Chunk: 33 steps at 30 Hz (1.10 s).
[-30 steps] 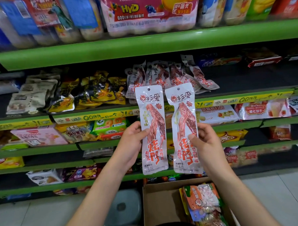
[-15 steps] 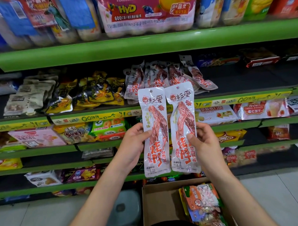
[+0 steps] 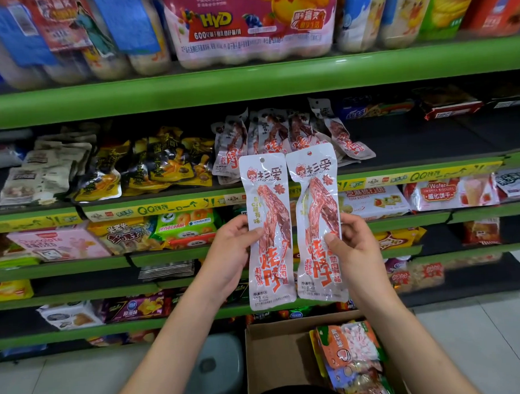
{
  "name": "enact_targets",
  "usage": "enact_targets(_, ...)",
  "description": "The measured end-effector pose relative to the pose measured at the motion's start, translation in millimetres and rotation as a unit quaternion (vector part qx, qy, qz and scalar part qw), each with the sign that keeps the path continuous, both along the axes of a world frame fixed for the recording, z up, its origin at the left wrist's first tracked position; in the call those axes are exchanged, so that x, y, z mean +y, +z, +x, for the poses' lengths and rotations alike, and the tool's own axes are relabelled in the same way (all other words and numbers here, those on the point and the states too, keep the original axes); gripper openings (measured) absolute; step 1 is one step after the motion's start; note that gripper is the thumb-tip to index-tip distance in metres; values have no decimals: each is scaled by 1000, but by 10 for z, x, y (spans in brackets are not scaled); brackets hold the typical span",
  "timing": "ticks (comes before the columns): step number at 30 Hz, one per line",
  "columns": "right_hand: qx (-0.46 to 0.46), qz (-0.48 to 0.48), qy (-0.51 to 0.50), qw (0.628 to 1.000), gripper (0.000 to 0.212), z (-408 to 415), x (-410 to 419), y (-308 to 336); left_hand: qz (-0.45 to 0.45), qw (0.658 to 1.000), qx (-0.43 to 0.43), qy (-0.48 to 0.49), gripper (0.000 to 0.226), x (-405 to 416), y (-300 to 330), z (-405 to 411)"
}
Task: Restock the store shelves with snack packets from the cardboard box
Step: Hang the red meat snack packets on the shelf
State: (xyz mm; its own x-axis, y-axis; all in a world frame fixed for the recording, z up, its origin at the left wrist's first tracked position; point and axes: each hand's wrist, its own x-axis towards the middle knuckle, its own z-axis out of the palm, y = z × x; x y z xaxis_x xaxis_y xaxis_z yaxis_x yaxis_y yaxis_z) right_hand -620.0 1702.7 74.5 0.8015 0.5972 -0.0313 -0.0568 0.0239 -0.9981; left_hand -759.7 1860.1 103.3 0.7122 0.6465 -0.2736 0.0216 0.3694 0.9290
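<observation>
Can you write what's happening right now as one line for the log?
left hand: holds left packet | right hand: holds right packet | packets: upright, side by side | cardboard box: below

Cardboard box (image 3: 277, 357) cut off below, top-shelf packs (image 3: 245, 24) blurred

two upright snack packets (image 3: 268, 232), open cardboard box (image 3: 277, 357)

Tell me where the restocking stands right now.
Done: matching packets already lie on the second shelf. In hand: the left hand and right hand each hold one long white-and-red packet, left one and right one, upright before that shelf. Left: more packets remain in the cardboard box.
</observation>
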Motion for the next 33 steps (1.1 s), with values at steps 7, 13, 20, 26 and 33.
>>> enact_targets(7,3,-6,-3,1000,29,-21,-28,-13,-6,1000,4,-3,19,-2,-4,22)
enact_targets(13,5,-9,-3,1000,31,-52,-35,2,-5,1000,1,-4,19,0,-5,35)
enact_targets(20,12,-9,2,1000,30,-49,-48,13,-2,1000,5,-5,19,-12,-5,37)
enact_targets(26,15,-8,-3,1000,29,-39,-52,17,4,1000,11,-4,20,-26,4,49)
enact_targets(33,13,-6,0,1000,30,-36,-84,-18,13,1000,26,-5,20,-37,-12,62)
